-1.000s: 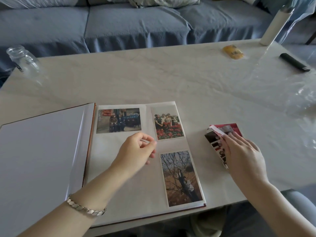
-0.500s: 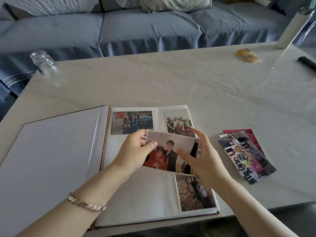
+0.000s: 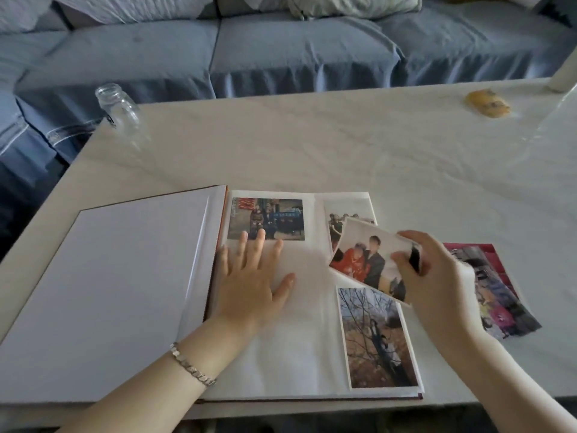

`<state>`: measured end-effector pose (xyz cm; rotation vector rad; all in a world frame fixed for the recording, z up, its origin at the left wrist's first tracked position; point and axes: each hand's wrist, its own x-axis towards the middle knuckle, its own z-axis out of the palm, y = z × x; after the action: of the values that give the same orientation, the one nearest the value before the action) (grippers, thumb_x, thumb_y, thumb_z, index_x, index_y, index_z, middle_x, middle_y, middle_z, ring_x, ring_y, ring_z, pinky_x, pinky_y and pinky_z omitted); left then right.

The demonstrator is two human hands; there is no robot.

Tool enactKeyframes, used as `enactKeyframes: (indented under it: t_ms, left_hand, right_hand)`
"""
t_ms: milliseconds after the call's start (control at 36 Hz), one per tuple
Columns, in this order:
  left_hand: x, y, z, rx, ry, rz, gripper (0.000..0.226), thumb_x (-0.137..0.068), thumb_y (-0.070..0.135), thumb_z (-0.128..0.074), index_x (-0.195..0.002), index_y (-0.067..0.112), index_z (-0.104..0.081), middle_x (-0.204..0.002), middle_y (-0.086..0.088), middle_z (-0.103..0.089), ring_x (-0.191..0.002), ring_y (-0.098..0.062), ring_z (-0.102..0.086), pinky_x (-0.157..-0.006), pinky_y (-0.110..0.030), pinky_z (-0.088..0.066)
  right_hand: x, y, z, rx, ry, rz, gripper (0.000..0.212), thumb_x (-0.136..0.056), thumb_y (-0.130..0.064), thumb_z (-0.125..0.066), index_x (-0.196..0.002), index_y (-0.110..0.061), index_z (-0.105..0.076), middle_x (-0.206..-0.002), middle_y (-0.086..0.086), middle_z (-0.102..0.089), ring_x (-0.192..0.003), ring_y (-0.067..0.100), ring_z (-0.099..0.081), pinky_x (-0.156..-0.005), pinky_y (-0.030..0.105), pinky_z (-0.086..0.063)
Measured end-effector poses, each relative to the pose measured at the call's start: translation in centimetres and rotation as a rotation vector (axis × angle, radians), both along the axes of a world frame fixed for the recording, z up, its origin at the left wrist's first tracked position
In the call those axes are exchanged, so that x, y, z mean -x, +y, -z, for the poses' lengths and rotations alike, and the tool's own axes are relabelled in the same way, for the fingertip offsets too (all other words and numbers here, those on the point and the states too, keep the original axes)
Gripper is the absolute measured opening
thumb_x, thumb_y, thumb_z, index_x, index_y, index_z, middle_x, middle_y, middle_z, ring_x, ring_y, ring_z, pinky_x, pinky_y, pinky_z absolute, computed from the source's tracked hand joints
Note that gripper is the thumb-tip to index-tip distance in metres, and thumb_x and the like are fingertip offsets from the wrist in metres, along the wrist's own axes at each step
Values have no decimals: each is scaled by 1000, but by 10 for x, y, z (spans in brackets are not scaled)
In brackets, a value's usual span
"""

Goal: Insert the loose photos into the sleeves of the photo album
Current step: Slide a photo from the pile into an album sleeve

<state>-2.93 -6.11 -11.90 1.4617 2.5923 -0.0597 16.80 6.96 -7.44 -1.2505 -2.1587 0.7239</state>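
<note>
A clear glass jar [image 3: 120, 109] stands at the upper left of the frame, on the far left corner of the pale table [image 3: 312, 145], with a blue sofa [image 3: 281, 48] across the top behind it. The album [image 3: 125, 292] lies open at the lower left and centre. Its left side is a blank white page.

On the right page, the left hand [image 3: 249, 282] lies flat with fingers spread and straight, pressing the empty clear sleeve just right of the spine. It holds nothing. A silver bracelet [image 3: 192, 365] sits on that wrist. The fingertips touch the lower edge of a street photo [image 3: 265, 218] already in the top left sleeve.

To the right of that, a group photo [image 3: 335, 223] sits in the top right sleeve, partly covered. Below it, a tree photo [image 3: 374, 339] fills the lower right sleeve.

The loose photo [image 3: 368, 257], showing two people, one in red, hangs tilted above the middle of the right page, overlapping the group photo and the top corner of the tree photo. The right hand [image 3: 437, 282] pinches its right edge, thumb on the front and fingers curled behind.

Right of the album, a pile of photos [image 3: 493, 285] lies fanned on the table, partly hidden by the right hand. At the upper right are a yellow packet [image 3: 487, 103] and the base of a white bottle [image 3: 562, 79].
</note>
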Motion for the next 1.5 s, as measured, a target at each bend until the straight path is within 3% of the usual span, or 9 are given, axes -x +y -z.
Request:
enactKeyframes:
  t_ms: [83,194,417,750,944,1083,1222,1389,1500]
  left_hand:
    - [-1,-4,4,-68,0,-7,85,-75,67,19,-150,33,-2,-158,1,8,-145,-25,12,-109,-40,22]
    - [0,-5,4,-84,-12,-10,84,-73,66,19,-149,34,3,-158,3,12,-144,-22,17,-105,-36,26]
    - [2,-5,5,-64,-29,-8,87,-69,67,19,-149,37,3,-158,3,13,-144,-22,18,-112,-42,17]
    - [6,-5,2,-49,-35,1,106,-56,75,36,-149,38,0,-158,5,10,-144,-22,16,-112,-41,15]
    - [6,-6,1,-46,-51,14,96,-64,73,26,-149,37,2,-158,5,12,-144,-21,18,-110,-39,19]
    - [5,-6,1,-76,-62,-2,87,-69,65,16,-149,38,-7,-158,9,8,-145,-19,15,-113,-39,15]
    - [5,-7,3,-101,-57,-3,85,-71,64,13,-148,38,-12,-158,10,5,-145,-19,13,-110,-36,17]
    - [5,-7,3,-98,-54,3,85,-72,63,16,-149,37,-8,-158,9,6,-145,-19,14,-113,-38,15]
    - [5,-8,3,-105,-73,-7,84,-71,61,14,-149,37,-9,-158,9,6,-145,-18,15,-113,-39,14]
  right_hand:
    - [8,-9,5,46,-45,-83,34,-86,-12,-65,-119,-18,-62,-58,-13,-57,-47,2,-56,-47,19,-49]
    - [17,-16,13,168,-49,-146,34,-86,-12,-66,-118,-21,-63,-58,-19,-50,-49,-6,-54,-49,6,-42]
    - [33,18,24,603,-11,-137,22,-81,-12,-71,-102,-8,-65,-76,-1,-68,-52,2,-64,-50,19,-54]
    - [75,5,26,636,-39,-231,7,-89,-20,-62,-88,-15,-68,-86,4,-71,-78,24,-69,-75,41,-57]
    - [61,9,26,726,11,-150,17,-85,4,-62,-100,-2,-67,-72,-1,-68,-54,8,-67,-54,18,-55]
    - [78,6,24,646,-48,-171,15,-82,-2,-68,-97,-4,-70,-71,1,-68,-57,10,-66,-60,17,-56]
    - [90,-2,26,685,-46,-210,9,-82,-2,-68,-89,-5,-72,-80,10,-72,-72,23,-71,-78,37,-57]
    - [83,-5,17,879,20,-173,17,-90,-3,-57,-78,-4,-69,-73,11,-69,-63,17,-66,-68,26,-58]
    - [82,-9,17,750,-43,-156,18,-82,-18,-71,-66,-10,-69,-70,11,-71,-61,18,-64,-70,27,-57]
